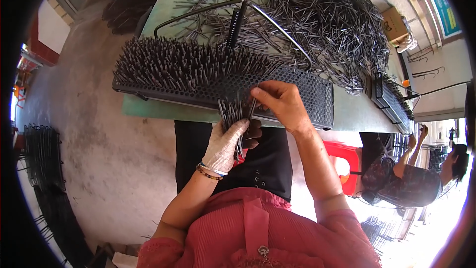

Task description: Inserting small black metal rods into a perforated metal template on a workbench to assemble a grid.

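My left hand (222, 146), in a pale glove with darker fingers, is closed around a bundle of thin dark rods (230, 113) that stand roughly upright. Thumb and fingers of my bare right hand (283, 103) pinch the top of a thin rod (252, 102) just right of the bundle. Both hands are in front of a long black perforated rack (310, 92) at the table's near edge. Many similar rods (168, 64) stand in the holes of its left and middle part. Bare holes show along its right part and front strip.
A heap of loose rods (322, 15) covers the far side of the green table (161, 17). A black metal frame (244, 1) rises behind the rack. Rightward are another rack (389, 100), a red plastic stool (342, 164) and a co-worker (406, 181). Dark racks stand on the left floor.
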The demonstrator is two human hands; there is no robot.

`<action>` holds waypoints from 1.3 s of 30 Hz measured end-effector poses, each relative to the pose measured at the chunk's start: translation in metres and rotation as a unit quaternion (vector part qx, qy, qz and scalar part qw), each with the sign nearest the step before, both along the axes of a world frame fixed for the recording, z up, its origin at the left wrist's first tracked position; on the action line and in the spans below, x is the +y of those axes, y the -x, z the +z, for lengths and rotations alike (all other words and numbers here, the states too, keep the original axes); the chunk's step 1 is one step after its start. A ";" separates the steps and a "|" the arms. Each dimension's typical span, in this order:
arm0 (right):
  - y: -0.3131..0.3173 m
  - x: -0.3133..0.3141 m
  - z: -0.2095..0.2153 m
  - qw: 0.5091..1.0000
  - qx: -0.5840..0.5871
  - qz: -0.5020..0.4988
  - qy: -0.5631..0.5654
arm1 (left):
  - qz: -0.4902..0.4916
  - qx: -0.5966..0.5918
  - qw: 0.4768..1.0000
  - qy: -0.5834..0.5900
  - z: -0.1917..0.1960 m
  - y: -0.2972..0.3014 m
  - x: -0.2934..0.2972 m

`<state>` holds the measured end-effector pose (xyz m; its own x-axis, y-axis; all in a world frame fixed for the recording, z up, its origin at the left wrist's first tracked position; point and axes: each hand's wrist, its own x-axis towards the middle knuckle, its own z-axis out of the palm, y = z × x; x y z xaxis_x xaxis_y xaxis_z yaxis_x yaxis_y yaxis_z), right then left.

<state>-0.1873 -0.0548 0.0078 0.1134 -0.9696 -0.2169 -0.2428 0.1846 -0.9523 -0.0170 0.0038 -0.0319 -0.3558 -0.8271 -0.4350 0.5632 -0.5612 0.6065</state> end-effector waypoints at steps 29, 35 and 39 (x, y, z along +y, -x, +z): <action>0.006 -0.044 -0.022 0.938 0.029 -0.116 0.324 | -0.037 -0.032 0.999 -0.001 -0.007 0.002 0.002; 0.008 -0.045 -0.030 0.939 -0.020 -0.121 0.322 | -0.041 -0.015 0.999 -0.010 -0.006 0.003 0.001; 0.007 -0.045 -0.029 0.939 -0.013 -0.120 0.323 | -0.031 -0.008 0.999 -0.039 -0.006 0.001 0.001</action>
<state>-0.1942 -0.0997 -0.0212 -0.1283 -0.8965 0.4241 -0.2422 -0.3863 -0.8900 -0.0178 0.0050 -0.0379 -0.3979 -0.7667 -0.5039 0.5165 -0.6411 0.5676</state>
